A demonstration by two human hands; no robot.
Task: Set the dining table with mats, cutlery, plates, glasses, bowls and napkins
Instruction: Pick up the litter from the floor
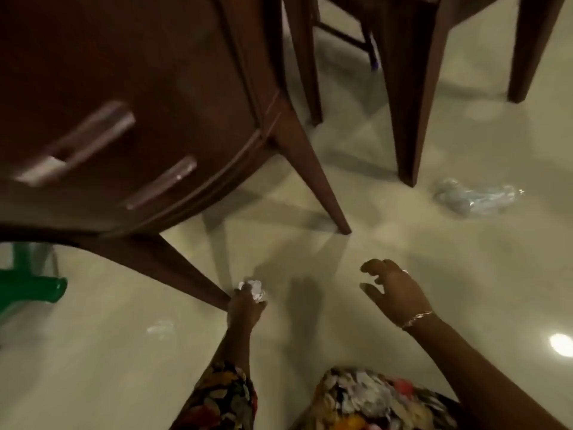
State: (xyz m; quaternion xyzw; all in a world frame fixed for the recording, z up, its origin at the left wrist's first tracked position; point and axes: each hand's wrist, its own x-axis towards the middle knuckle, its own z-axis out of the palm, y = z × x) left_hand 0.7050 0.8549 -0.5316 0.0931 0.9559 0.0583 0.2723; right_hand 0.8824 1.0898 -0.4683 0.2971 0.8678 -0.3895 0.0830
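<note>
I look down at a pale tiled floor. My left hand reaches low beside a cabinet leg and grips a small crumpled white wad, paper or a napkin by its look. My right hand hovers above the floor to the right, fingers spread and loosely curled, holding nothing; a bracelet sits on its wrist. No mats, plates, glasses or cutlery are in view.
A dark wooden cabinet with metal handles fills the upper left on slanted legs. Chair or table legs stand at the top. A crumpled clear plastic wrapper lies right, a small white scrap lower left, a green plastic object far left.
</note>
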